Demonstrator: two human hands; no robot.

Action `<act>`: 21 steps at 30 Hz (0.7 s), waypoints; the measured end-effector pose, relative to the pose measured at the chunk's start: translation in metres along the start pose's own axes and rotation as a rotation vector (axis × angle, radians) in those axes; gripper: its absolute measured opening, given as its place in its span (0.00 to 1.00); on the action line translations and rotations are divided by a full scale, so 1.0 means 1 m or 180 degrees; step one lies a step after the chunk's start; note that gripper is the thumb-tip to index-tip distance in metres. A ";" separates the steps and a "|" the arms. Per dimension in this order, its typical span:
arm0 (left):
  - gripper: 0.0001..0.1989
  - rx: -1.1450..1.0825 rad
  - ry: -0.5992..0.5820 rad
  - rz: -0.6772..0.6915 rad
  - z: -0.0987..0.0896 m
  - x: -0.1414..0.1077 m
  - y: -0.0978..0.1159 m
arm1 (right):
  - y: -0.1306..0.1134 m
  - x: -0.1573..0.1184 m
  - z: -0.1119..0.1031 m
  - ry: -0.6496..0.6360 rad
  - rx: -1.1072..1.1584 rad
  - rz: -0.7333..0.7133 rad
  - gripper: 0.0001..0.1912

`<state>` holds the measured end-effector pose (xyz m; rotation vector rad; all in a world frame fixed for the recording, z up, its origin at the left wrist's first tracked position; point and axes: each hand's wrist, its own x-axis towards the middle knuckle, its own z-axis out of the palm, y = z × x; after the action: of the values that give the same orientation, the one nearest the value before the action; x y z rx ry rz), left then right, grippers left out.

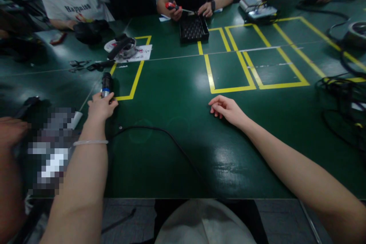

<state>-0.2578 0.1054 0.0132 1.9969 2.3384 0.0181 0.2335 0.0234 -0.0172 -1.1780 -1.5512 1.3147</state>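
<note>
My left hand (102,106) reaches to the left side of the green table, its fingers round a black and silver cylindrical tool (106,83) with a blue ring. The tool's lower end is hidden by the hand. Just beside it lies a corner of yellow tape (126,98). My right hand (224,109) rests on the table with loosely curled fingers and holds nothing. It lies just below a yellow taped rectangle (233,90). Between my forearms a black cable (168,134) runs over the table towards the front edge.
Across the table a person holds a red-handled screwdriver (173,6) over a black tray (194,32) of small parts. At back left, a round device (128,48) sits on white paper. Grey equipment (253,5) stands at back right. Black cables (343,97) lie tangled at right.
</note>
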 end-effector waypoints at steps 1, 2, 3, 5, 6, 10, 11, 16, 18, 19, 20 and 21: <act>0.31 0.0038 0.0027 -0.0100 0.000 0.000 -0.003 | 0.000 0.000 0.000 0.0004 0.0006 0.0000 0.06; 0.31 0.0088 0.0070 -0.0207 0.000 0.000 -0.004 | 0.000 0.000 0.000 0.0008 0.0011 -0.0003 0.06; 0.31 0.0139 0.0122 -0.0303 0.001 -0.001 -0.005 | 0.001 0.000 0.000 0.0012 0.0017 -0.0006 0.06; 0.31 0.0206 0.0175 -0.0369 0.002 -0.004 -0.003 | 0.001 0.000 0.000 0.0019 0.0025 -0.0013 0.05; 0.31 0.0228 0.0192 -0.0368 0.003 -0.007 -0.001 | 0.001 0.000 0.000 0.0018 0.0024 -0.0014 0.05; 0.33 0.0287 0.0201 -0.0428 -0.001 -0.016 0.010 | 0.000 -0.001 0.001 -0.0003 -0.0031 0.0003 0.05; 0.34 0.0312 0.0178 -0.0483 -0.003 -0.018 0.013 | 0.000 -0.001 0.001 -0.0003 -0.0054 0.0004 0.05; 0.35 0.0491 0.0122 -0.0574 -0.009 -0.023 0.022 | 0.000 -0.001 0.001 0.0005 -0.0118 -0.0015 0.05; 0.34 0.0593 0.0170 -0.0558 -0.010 -0.025 0.023 | 0.000 -0.001 0.002 0.0017 -0.0119 -0.0004 0.05; 0.34 0.0639 0.0198 -0.0562 -0.010 -0.026 0.024 | 0.000 -0.001 0.002 0.0021 -0.0120 0.0000 0.05; 0.33 0.0674 0.0233 -0.0574 -0.010 -0.027 0.024 | 0.000 -0.001 0.003 0.0024 -0.0121 0.0001 0.05; 0.32 0.0691 0.0258 -0.0576 -0.010 -0.028 0.025 | -0.001 -0.001 0.003 0.0024 -0.0125 -0.0005 0.05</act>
<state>-0.2291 0.0825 0.0255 1.8944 2.6679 -0.1745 0.2307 0.0221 -0.0171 -1.2044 -1.5786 1.2828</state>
